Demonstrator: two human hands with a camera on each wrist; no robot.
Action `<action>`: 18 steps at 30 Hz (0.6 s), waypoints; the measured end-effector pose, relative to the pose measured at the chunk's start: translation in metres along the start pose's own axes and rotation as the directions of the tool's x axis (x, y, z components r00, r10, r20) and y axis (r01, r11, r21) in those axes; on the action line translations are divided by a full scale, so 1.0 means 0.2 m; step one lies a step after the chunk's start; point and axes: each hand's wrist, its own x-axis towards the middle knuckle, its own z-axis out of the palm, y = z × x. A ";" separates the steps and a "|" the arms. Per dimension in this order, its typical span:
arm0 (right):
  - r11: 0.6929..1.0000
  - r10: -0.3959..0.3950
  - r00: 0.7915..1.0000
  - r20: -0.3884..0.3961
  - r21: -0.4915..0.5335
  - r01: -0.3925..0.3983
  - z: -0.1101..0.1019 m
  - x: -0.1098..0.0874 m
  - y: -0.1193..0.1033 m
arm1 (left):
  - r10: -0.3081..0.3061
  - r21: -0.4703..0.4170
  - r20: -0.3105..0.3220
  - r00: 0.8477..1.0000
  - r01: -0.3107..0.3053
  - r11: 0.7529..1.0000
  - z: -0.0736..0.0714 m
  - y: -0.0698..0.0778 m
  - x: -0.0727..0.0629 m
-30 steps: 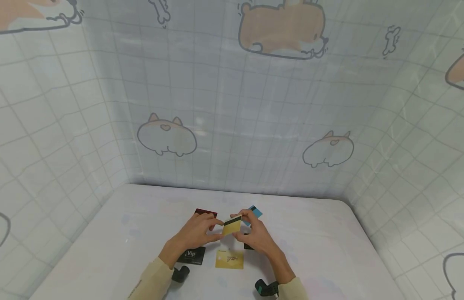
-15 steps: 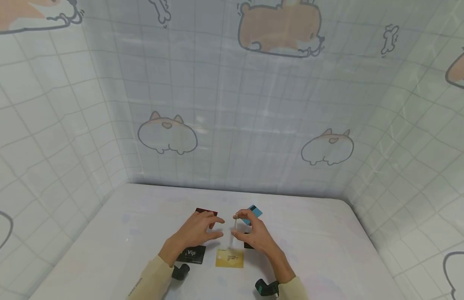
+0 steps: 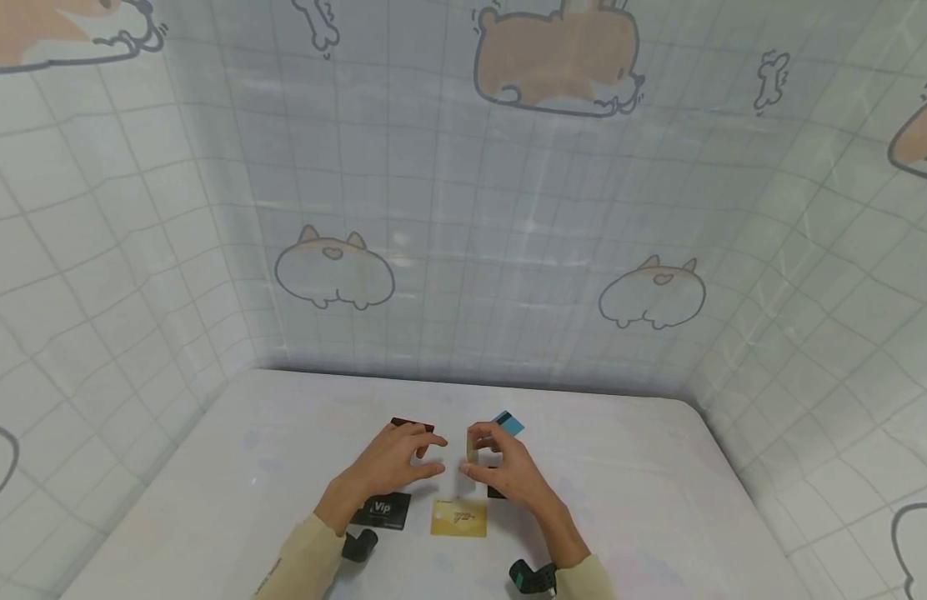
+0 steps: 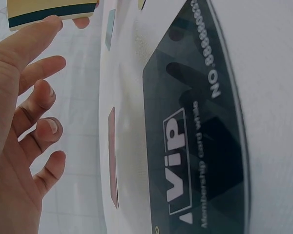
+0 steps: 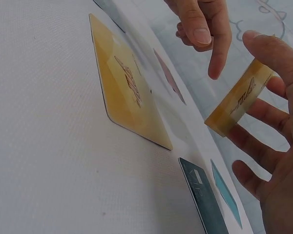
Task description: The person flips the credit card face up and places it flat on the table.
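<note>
Right grip (image 3: 512, 472) pinching yellow card (image 5: 238, 101), brown script (image 5: 246, 91), dark back stripe (image 4: 29, 18)

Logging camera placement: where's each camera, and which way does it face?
Head: on the head, facing down-forward at the table; left hand, right hand, sleeves show.
Left wrist: on that wrist, facing its fingers and black Vip card.
Right wrist: likewise, facing both hands' fingers and held yellow card.
Wrist views share that card.
</note>
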 end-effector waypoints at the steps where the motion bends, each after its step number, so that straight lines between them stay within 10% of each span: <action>1: 1.000 0.002 1.000 0.000 0.000 -0.002 0.00 0.00 0.00 | -0.001 0.002 -0.001 1.000 0.001 1.000 0.00 0.00 0.00; 18: 0.994 0.005 1.000 0.011 -0.107 -0.003 -0.01 0.01 0.01 | -0.002 -0.019 -0.043 0.999 0.001 1.000 0.00 0.01 0.02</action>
